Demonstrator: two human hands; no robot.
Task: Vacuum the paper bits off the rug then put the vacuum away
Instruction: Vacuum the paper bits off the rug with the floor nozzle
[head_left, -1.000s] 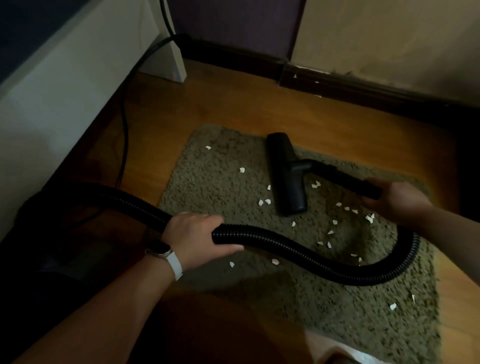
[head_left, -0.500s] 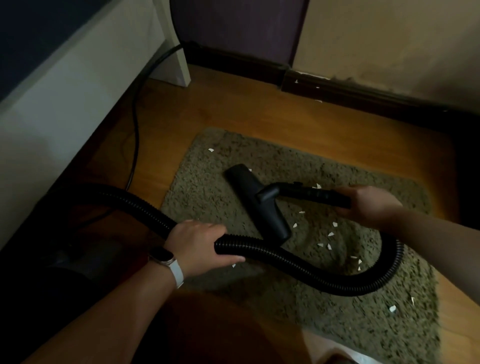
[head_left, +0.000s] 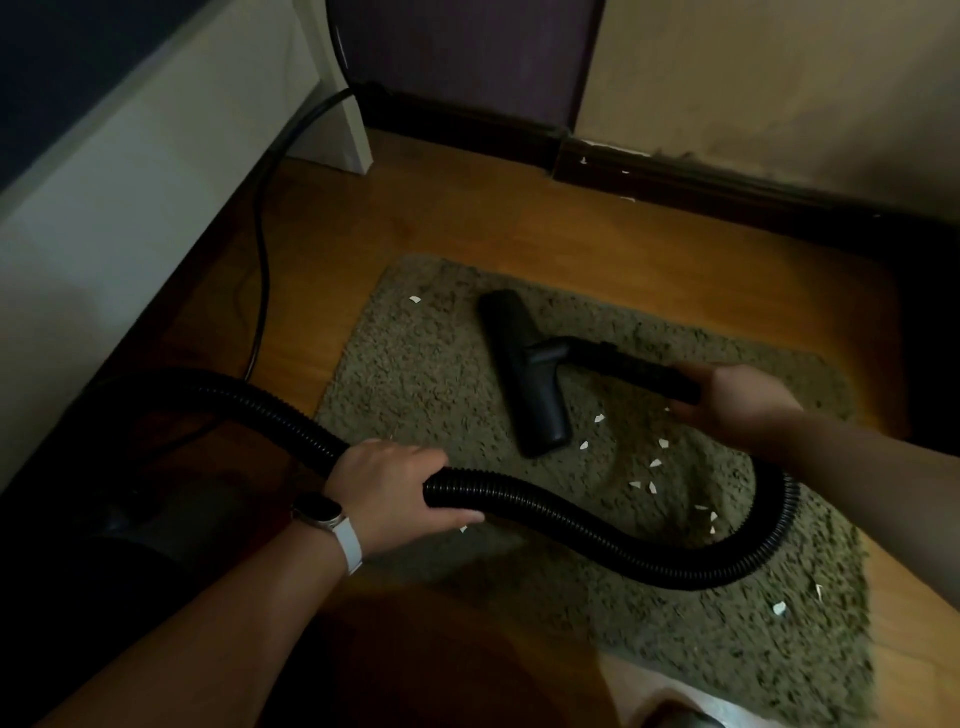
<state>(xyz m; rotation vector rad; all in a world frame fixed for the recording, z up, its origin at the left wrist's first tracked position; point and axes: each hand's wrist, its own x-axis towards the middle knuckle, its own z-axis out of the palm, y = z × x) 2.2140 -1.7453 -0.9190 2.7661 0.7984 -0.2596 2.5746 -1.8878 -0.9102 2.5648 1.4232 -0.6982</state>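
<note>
Lower centre, the left hand (head_left: 387, 493) curls its fingers round the ribbed black hose (head_left: 571, 522); at centre right, the right hand (head_left: 737, 400) wraps its fingers round the smooth rigid wand (head_left: 623, 366). The oblong black floor head (head_left: 524, 374) lies flat mid-frame on the shaggy olive rug (head_left: 415, 374), torn white paper bits (head_left: 655, 463) scattered just beside it.

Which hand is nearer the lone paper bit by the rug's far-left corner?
Left. The left hand grips the hose nearside of the paper bit; right hand grips the wand far rightward.

Home room, wood floor (head_left: 597, 234), shaggy rug (head_left: 415, 374), dark skirting board (head_left: 727, 182), white furniture (head_left: 130, 197)
</note>
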